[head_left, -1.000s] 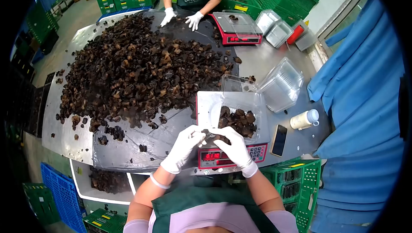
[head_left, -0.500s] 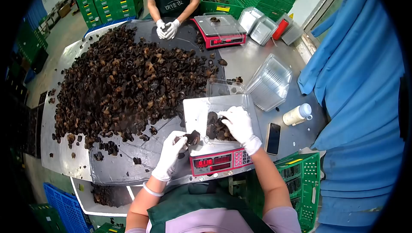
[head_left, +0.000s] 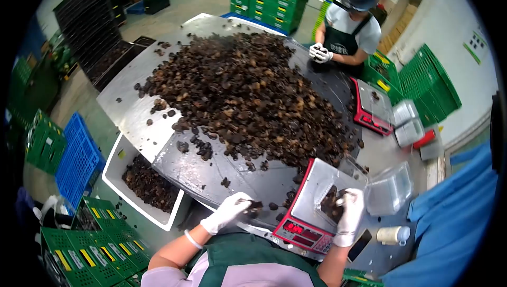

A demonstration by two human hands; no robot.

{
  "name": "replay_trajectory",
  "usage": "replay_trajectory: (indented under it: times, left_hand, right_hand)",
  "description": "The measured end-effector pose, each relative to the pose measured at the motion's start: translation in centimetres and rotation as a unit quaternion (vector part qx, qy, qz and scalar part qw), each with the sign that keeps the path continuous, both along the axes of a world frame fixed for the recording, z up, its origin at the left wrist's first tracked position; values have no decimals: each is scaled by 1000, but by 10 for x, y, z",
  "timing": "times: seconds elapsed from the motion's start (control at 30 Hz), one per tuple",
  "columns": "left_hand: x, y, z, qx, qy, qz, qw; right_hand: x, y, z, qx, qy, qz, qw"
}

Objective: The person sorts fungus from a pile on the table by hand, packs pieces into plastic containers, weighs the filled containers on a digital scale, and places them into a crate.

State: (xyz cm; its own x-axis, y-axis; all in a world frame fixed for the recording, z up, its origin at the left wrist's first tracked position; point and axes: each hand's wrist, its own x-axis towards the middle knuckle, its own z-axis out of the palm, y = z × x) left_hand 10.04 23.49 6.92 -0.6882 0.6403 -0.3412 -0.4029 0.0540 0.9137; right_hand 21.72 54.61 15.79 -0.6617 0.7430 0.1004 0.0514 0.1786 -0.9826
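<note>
My left hand (head_left: 231, 212), in a white glove, pinches a dark wood ear mushroom (head_left: 254, 208) beyond the table's near edge, left of the scale. My right hand (head_left: 350, 217), gloved too, is bent over the right side of a clear plastic box (head_left: 323, 196). Its fingers are curled at the dark wood ear mushrooms (head_left: 331, 206) in the box; whatever they grip is hidden. The box sits with its lid folded back on a red and white digital scale (head_left: 315, 177), whose red digits are blurred.
A large heap of wood ear mushrooms (head_left: 237, 96) covers the table's middle. To the right are stacked clear boxes (head_left: 390, 191), a bottle (head_left: 390, 235) and a phone (head_left: 359, 245). A white bin (head_left: 113, 173) stands below left. Across the table a gloved co-worker (head_left: 346, 36) stands by another scale (head_left: 372, 108).
My view has swung left, bringing more of the heap, bin and left-hand crates into sight. My left hand, still holding a mushroom, has drawn away from the scale; my right stays at the box.
</note>
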Motion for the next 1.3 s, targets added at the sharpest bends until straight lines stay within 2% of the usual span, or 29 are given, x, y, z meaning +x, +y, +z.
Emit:
replay_trajectory:
  times: [0.03,0.1,0.13,0.17,0.2,0.23,0.27,0.3,0.37,0.4,0.5,0.57,0.63,0.67,0.77,0.87,0.97,1.07,1.13,1.2,1.27,1.3]
  left_hand:
    - [-5,-21,6,-57,38,23,997]
    - [-14,-65,-1,-55,62,150,985]
    - [-19,-94,-5,-101,107,193,970]
    - [-27,-123,-15,-116,201,250,940]
    - [-28,-145,7,-158,149,329,919]
    - [-31,-168,8,-182,161,419,875]
    - [-33,-209,-23,-330,356,438,756]
    - [-32,-244,-47,-370,403,487,681]
    - [-22,-292,-69,-373,290,573,669]
    - [-16,-295,-61,-371,269,590,665]
    - [-5,-300,-71,-395,281,547,683]
    - [-7,-297,-84,-392,310,512,699]
    - [-19,-291,-96,-377,291,499,724]
    - [-26,-285,-97,-371,294,487,734]
    - [-65,-268,-82,-357,434,387,731]
    - [-101,-242,-63,-322,486,292,758]
    - [-131,-219,-58,-295,494,231,785]
    - [-166,-205,-90,-275,501,235,786]
    - [-180,-195,-91,-282,485,222,797]
    - [-190,-189,-79,-302,497,168,796]
    - [-196,-185,-74,-313,526,139,779]
    - [-199,-184,-74,-327,554,111,758]
  right_hand:
    - [-11,-17,-8,-12,-34,48,998]
    - [-40,-73,-16,-78,-83,134,984]
    - [-57,-110,-15,-62,-65,194,977]
    - [-65,-139,-27,-55,-78,285,954]
    - [-71,-172,-9,56,-79,399,912]
    - [-73,-197,-7,74,-95,490,863]
    - [-74,-212,-7,93,-109,573,807]
    - [-77,-215,-11,98,-103,574,806]
    - [-79,-207,-28,113,-222,523,815]
    - [-78,-196,-42,194,-241,478,822]
    - [-69,-176,-60,153,-250,342,893]
    - [-58,-174,-77,154,-253,295,908]
    - [-51,-180,-92,140,-272,262,915]
    - [-56,-183,-94,140,-275,256,916]
    - [-72,-194,-93,234,-334,290,866]
    - [-98,-200,-103,289,-285,287,868]
    - [-121,-213,-124,186,-284,235,911]
    - [-147,-236,-132,220,-280,207,911]
    - [-156,-250,-132,344,-270,225,871]
    - [-159,-252,-150,388,-281,264,837]
    - [-165,-252,-154,379,-261,253,851]
    - [-173,-254,-152,264,-255,249,896]
